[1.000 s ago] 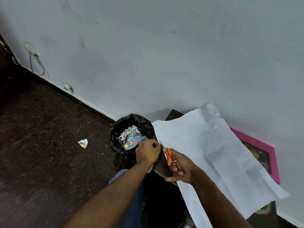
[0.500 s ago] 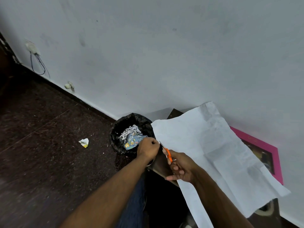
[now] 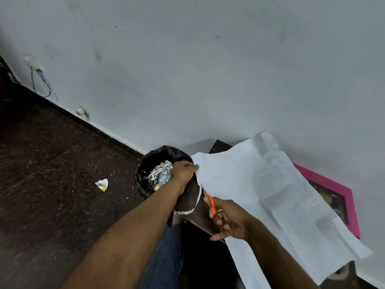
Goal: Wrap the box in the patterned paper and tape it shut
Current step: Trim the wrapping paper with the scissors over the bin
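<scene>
A big sheet of wrapping paper (image 3: 270,197) lies white side up over a dark table, its pattern facing down. My left hand (image 3: 183,171) pinches the paper's left edge near the corner, above the bin. My right hand (image 3: 228,217) grips orange-handled scissors (image 3: 210,203), blades at that same left edge. A thin cut strip (image 3: 196,202) with a patterned underside curls down from the edge between my hands. A pink box (image 3: 337,197) shows at the right, partly under the sheet, against the wall.
A black-lined bin (image 3: 152,170) full of paper scraps stands on the dark floor beside the table. A crumpled scrap (image 3: 102,184) lies on the floor to its left. The white wall runs close behind. My jeans-clad leg (image 3: 164,257) is under my left arm.
My left hand has moved up along the paper's edge. The scissors stay lower down, and a long thin strip now hangs free between my hands.
</scene>
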Available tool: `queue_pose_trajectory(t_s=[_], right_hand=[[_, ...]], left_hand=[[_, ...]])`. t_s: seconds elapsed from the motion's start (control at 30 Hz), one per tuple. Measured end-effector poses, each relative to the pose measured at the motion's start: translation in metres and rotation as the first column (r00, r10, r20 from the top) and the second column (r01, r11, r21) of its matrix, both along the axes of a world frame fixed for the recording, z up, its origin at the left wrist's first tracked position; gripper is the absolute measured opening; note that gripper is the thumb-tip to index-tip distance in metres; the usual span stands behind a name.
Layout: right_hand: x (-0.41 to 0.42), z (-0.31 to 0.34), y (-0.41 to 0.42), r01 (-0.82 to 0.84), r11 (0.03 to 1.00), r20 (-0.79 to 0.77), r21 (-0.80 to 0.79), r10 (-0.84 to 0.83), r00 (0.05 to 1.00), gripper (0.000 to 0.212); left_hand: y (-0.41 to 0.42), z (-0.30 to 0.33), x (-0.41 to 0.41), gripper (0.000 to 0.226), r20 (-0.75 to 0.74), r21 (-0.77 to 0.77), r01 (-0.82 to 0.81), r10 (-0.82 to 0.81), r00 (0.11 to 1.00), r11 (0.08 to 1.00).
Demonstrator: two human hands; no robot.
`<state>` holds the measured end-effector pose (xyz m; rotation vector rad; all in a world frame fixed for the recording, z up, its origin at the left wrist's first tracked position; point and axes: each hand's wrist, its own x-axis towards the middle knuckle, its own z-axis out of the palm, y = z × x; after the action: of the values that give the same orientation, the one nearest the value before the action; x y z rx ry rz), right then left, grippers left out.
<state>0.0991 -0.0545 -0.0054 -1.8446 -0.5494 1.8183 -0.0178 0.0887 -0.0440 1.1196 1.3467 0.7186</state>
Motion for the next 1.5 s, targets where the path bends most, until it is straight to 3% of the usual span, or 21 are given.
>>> queue_pose_trajectory(t_s=[0.2,0.37,0.6,0.93,1.3,1.43,1.5], right_hand=[[0.003,0.0,0.001,-0.133,0.991,0.049,0.006,0.133,0.99,0.048],[0.006,0.003,0.001,-0.214,0.977,0.1,0.016,0.212,0.972,0.051],[0.014,0.007,0.003,-0.269,0.963,0.086,0.031,0.266,0.96,0.053],[0.02,0.002,0.002,-0.252,0.967,0.011,0.027,0.252,0.968,0.066],[0.023,-0.004,0.002,-0.229,0.971,-0.001,0.074,0.23,0.973,0.067],[0.024,-0.005,0.002,-0.221,0.972,-0.006,0.085,0.222,0.975,0.068],[0.024,-0.006,0.002,-0.21,0.974,-0.006,0.088,0.211,0.977,0.068]], left_hand=[[0.0,-0.014,0.009,0.027,-0.072,0.176,0.075,-0.063,0.995,0.981],[-0.006,-0.018,0.009,0.026,-0.017,0.152,0.039,-0.037,0.999,0.988],[-0.001,-0.013,0.011,0.024,-0.104,0.111,0.105,-0.094,0.99,0.988],[-0.004,-0.007,0.014,0.024,-0.065,0.07,0.09,-0.085,0.994,0.994],[-0.005,-0.002,0.011,0.031,0.014,-0.012,0.093,-0.093,0.996,0.996],[-0.003,0.0,0.012,0.027,0.014,-0.004,0.103,-0.103,0.995,0.995],[-0.006,0.003,0.011,0.014,0.037,-0.013,0.136,-0.135,0.99,0.991]])
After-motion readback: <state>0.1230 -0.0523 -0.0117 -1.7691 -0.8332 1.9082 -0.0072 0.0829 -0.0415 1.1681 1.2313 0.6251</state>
